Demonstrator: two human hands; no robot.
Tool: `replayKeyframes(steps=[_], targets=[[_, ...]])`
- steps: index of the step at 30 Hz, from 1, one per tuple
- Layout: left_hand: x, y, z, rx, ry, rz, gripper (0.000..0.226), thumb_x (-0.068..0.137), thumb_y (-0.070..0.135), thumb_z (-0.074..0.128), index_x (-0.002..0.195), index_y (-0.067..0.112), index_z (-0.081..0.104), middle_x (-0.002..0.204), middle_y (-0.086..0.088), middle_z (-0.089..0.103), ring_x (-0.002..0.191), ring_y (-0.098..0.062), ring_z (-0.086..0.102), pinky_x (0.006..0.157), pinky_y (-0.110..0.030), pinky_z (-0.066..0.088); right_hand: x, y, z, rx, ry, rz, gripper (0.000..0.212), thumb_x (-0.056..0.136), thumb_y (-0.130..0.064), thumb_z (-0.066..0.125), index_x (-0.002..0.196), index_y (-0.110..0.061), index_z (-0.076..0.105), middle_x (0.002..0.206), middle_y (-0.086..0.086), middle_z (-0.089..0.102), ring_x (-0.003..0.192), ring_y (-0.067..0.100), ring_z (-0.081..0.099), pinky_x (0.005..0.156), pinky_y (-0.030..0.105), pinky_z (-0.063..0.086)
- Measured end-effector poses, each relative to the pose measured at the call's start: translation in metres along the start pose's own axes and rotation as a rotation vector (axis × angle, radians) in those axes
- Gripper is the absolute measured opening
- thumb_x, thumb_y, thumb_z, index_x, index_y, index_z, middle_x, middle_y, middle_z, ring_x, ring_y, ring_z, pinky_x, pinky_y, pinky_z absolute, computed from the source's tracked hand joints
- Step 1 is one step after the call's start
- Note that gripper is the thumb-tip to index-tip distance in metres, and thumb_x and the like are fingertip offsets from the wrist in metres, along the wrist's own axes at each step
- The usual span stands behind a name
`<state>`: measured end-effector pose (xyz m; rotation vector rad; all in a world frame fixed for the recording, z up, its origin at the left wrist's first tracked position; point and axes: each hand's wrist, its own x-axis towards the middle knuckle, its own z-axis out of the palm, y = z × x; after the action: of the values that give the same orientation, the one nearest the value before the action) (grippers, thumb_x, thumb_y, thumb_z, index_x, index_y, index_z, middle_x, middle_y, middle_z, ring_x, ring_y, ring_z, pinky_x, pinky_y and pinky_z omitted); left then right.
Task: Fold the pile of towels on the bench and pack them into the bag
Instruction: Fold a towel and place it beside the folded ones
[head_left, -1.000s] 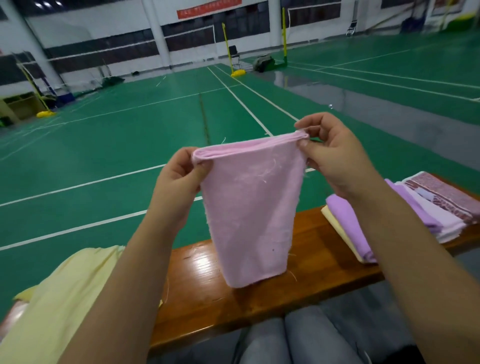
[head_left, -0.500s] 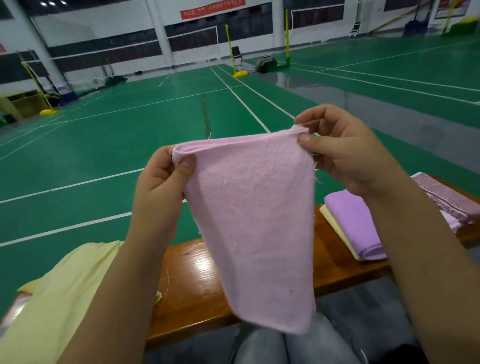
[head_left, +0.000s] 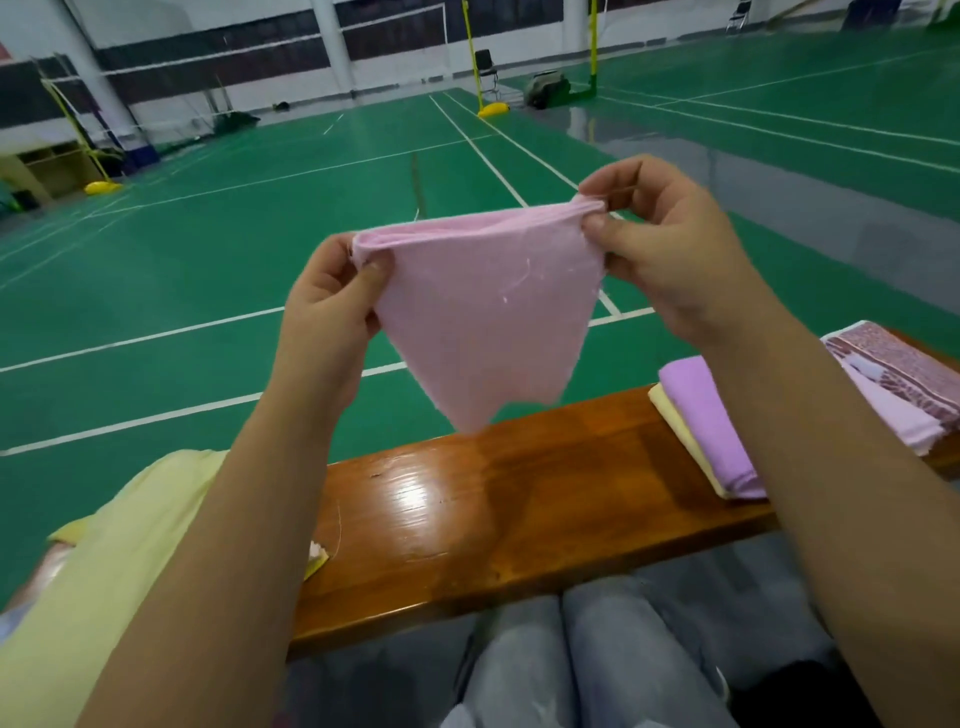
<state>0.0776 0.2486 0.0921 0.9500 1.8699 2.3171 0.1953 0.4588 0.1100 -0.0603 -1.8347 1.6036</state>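
Pink and doubled over, the small towel (head_left: 483, 317) hangs in the air above the glossy wooden bench (head_left: 498, 519), its lower edges narrowing to a point just above the bench's far edge; the left hand (head_left: 327, 312) pinches its top left corner between thumb and fingers, and the right hand (head_left: 670, 249) pinches the top right corner the same way. On the bench to the right lie a folded purple towel (head_left: 701, 415) stacked on a folded pale yellow towel (head_left: 675, 421), with a patterned maroon-and-lilac towel (head_left: 898, 379) just beyond, while an unfolded yellow towel (head_left: 104, 561) sprawls at the near left.
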Motion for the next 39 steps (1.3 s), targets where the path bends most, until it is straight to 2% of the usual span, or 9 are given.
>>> replayKeyframes(steps=[5, 9, 15, 20, 26, 29, 31, 35, 39], targets=[[-0.043, -0.034, -0.017, 0.07, -0.147, -0.116, 0.016, 0.083, 0.021, 0.063, 0.082, 0.032, 0.074, 0.082, 0.011, 0.067, 0.081, -0.009, 0.056, 0.08, -0.029, 0.045, -0.043, 0.031, -0.014, -0.001, -0.015, 0.077, 0.031, 0.088, 0.01, 0.054, 0.09, -0.021, 0.059, 0.094, -0.005, 0.06, 0.075, 0.001, 0.06, 0.073, 0.022, 0.055], [-0.096, -0.081, -0.022, 0.135, -0.188, -0.412, 0.011, 0.084, 0.019, 0.068, 0.086, 0.028, 0.075, 0.09, 0.004, 0.071, 0.089, -0.014, 0.062, 0.089, -0.038, 0.049, -0.094, 0.09, -0.019, 0.015, -0.06, 0.39, 0.03, 0.088, 0.011, 0.053, 0.089, -0.019, 0.06, 0.092, 0.002, 0.057, 0.073, 0.006, 0.056, 0.054, 0.015, 0.049], [-0.149, -0.111, -0.023, 0.266, -0.207, -0.69, 0.015, 0.096, 0.013, 0.052, 0.098, 0.02, 0.065, 0.083, 0.01, 0.071, 0.082, -0.013, 0.064, 0.066, -0.024, 0.052, -0.146, 0.131, -0.022, 0.012, -0.129, 0.84, 0.02, 0.089, 0.005, 0.056, 0.096, -0.013, 0.061, 0.093, 0.008, 0.055, 0.084, 0.016, 0.055, 0.056, 0.02, 0.05], [-0.171, -0.108, -0.027, 0.29, -0.238, -0.731, 0.015, 0.097, 0.016, 0.05, 0.105, 0.019, 0.062, 0.098, 0.0, 0.069, 0.094, -0.02, 0.067, 0.072, -0.03, 0.056, -0.161, 0.131, -0.032, 0.001, -0.225, 0.881, 0.02, 0.087, 0.003, 0.06, 0.1, -0.011, 0.062, 0.099, 0.014, 0.056, 0.087, 0.021, 0.056, 0.059, 0.023, 0.051], [-0.173, -0.106, -0.026, 0.301, -0.276, -0.68, 0.016, 0.099, 0.016, 0.048, 0.104, 0.023, 0.061, 0.082, 0.012, 0.069, 0.077, -0.011, 0.066, 0.07, -0.032, 0.056, -0.158, 0.126, -0.04, 0.031, -0.289, 0.875, 0.02, 0.088, 0.006, 0.058, 0.102, -0.008, 0.061, 0.094, 0.012, 0.057, 0.072, 0.012, 0.056, 0.05, 0.017, 0.046], [-0.166, -0.108, -0.021, 0.285, -0.281, -0.682, 0.014, 0.099, 0.018, 0.047, 0.104, 0.021, 0.06, 0.078, 0.014, 0.068, 0.071, -0.008, 0.066, 0.062, -0.025, 0.053, -0.149, 0.13, -0.043, -0.012, -0.305, 0.865, 0.02, 0.088, 0.002, 0.059, 0.105, -0.01, 0.061, 0.094, 0.009, 0.06, 0.068, 0.008, 0.058, 0.051, 0.016, 0.045], [-0.157, -0.113, -0.016, 0.294, -0.271, -0.685, 0.012, 0.099, 0.019, 0.048, 0.101, 0.023, 0.059, 0.078, 0.015, 0.068, 0.073, -0.009, 0.066, 0.059, -0.021, 0.051, -0.138, 0.14, -0.041, -0.08, -0.275, 0.835, 0.019, 0.089, -0.003, 0.061, 0.105, -0.014, 0.061, 0.099, 0.007, 0.061, 0.076, 0.01, 0.06, 0.056, 0.018, 0.047], [-0.129, -0.14, -0.01, 0.39, -0.236, -0.69, 0.01, 0.099, 0.027, 0.051, 0.104, 0.029, 0.059, 0.1, 0.007, 0.068, 0.094, -0.017, 0.066, 0.074, -0.034, 0.057, -0.11, 0.175, -0.026, -0.328, -0.136, 0.71, 0.017, 0.09, -0.011, 0.062, 0.103, -0.022, 0.059, 0.108, -0.001, 0.06, 0.098, 0.017, 0.059, 0.066, 0.022, 0.052], [-0.098, -0.173, -0.007, 0.484, -0.134, -0.716, 0.013, 0.099, 0.029, 0.052, 0.105, 0.019, 0.059, 0.102, 0.002, 0.067, 0.095, -0.018, 0.064, 0.084, -0.042, 0.057, -0.087, 0.209, -0.009, -0.436, -0.08, 0.641, 0.017, 0.092, -0.011, 0.058, 0.105, -0.021, 0.057, 0.105, -0.003, 0.058, 0.102, 0.019, 0.056, 0.079, 0.028, 0.051]])
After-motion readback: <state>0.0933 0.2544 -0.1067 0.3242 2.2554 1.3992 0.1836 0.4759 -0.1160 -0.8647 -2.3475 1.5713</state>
